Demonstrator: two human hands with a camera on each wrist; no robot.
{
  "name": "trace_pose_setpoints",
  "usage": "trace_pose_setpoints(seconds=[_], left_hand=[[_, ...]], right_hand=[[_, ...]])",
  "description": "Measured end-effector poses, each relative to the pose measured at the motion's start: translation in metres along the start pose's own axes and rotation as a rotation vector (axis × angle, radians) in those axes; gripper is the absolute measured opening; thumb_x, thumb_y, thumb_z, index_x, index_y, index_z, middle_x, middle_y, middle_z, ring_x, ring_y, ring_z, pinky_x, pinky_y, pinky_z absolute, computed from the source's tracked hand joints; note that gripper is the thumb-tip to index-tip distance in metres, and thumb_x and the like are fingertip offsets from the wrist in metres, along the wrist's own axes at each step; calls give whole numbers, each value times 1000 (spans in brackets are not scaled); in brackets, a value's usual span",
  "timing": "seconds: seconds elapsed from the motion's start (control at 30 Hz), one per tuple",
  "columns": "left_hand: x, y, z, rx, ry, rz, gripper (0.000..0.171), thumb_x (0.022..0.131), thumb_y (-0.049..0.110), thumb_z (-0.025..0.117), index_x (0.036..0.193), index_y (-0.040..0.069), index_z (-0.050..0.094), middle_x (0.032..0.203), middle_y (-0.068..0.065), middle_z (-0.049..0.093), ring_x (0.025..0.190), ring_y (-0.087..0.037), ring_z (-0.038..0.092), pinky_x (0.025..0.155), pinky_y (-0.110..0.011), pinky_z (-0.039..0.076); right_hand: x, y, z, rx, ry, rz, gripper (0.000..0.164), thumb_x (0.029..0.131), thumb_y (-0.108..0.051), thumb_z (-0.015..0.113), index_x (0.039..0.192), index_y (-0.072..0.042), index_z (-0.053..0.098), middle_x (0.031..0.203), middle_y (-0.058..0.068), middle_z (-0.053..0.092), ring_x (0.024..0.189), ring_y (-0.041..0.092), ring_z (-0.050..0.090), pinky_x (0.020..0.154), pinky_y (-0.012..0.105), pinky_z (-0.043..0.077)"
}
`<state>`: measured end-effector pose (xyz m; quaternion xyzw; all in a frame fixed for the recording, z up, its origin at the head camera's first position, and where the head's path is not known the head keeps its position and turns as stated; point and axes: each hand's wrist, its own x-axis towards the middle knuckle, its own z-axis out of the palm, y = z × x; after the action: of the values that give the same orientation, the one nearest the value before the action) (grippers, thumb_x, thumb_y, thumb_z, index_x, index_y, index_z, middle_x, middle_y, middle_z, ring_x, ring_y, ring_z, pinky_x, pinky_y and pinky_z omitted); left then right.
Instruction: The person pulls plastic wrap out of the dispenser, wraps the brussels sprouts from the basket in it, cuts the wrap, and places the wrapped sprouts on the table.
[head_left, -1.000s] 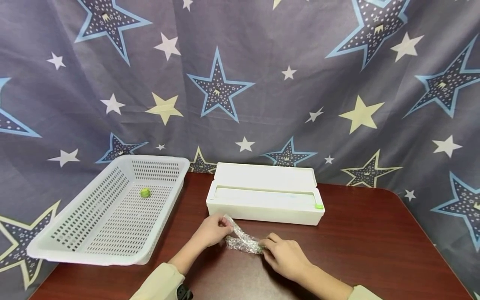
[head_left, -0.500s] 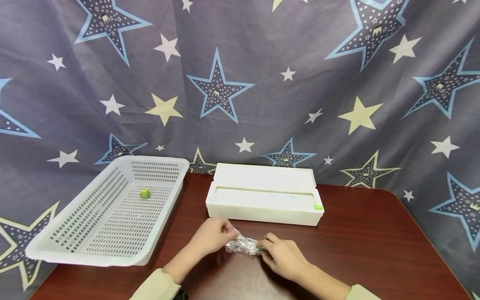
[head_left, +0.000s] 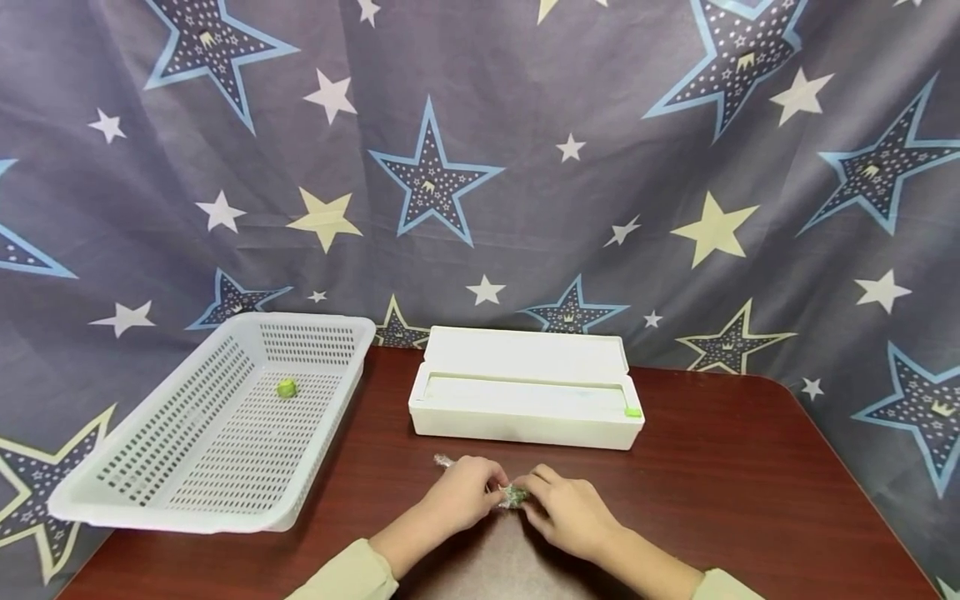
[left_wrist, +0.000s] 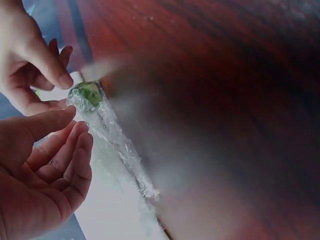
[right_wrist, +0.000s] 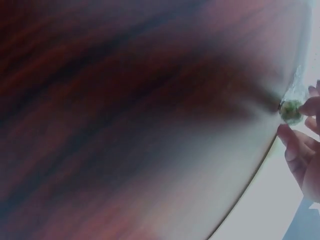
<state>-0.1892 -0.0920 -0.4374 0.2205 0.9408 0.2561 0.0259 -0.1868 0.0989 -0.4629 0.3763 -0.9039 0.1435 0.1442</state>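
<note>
A small green piece in crinkled cling film (head_left: 513, 497) lies between my two hands low over the table. In the head view, my right hand (head_left: 570, 515) pinches it from the right side. My left hand (head_left: 467, 493) has its thumb and fingertips on the film from the left. The left wrist view shows the green piece (left_wrist: 90, 95) under a clear layer, with a long twisted tail of cling film (left_wrist: 127, 152) running off it. In the head view the tail's end (head_left: 442, 460) sticks out behind the left hand; the rest is hidden there.
Behind the hands stands a white cling film dispenser box (head_left: 525, 427), its lid (head_left: 525, 350) raised and a green slider (head_left: 633, 412) at its right end. At left, a white perforated basket (head_left: 300, 500) holds another small green piece (head_left: 287, 388). A star-patterned curtain (head_left: 480, 208) hangs behind.
My left hand has moved right and closer to my right hand, gathering the film. The strip once stretched between the hands now trails behind the left hand. The right hand stays nearly still.
</note>
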Motion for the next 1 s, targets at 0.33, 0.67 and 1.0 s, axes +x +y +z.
trace_pose_setpoints(seconds=[0.33,0.67,1.0], left_hand=[[0,0,5,87,9,-5,7,79,13,69,84,10,73,75,5,64,68,-4,55,62,-20,45],[0,2,7,-42,-40,-5,23,77,15,71,97,4,71,84,0,62,74,-6,58,65,-18,47],[9,6,17,-111,-27,14,17,78,14,73,94,9,72,83,2,71,65,1,57,64,-14,47]], right_hand=[[2,10,3,98,-73,51,34,81,-18,70,114,-18,63,100,-6,65,63,0,53,51,19,41],[0,13,2,68,-86,94,23,80,-30,71,101,-22,66,93,-10,62,75,5,62,57,25,46],[-11,14,-1,-3,1,99,21,76,-35,74,90,-22,65,85,-11,55,56,-5,41,47,18,35]])
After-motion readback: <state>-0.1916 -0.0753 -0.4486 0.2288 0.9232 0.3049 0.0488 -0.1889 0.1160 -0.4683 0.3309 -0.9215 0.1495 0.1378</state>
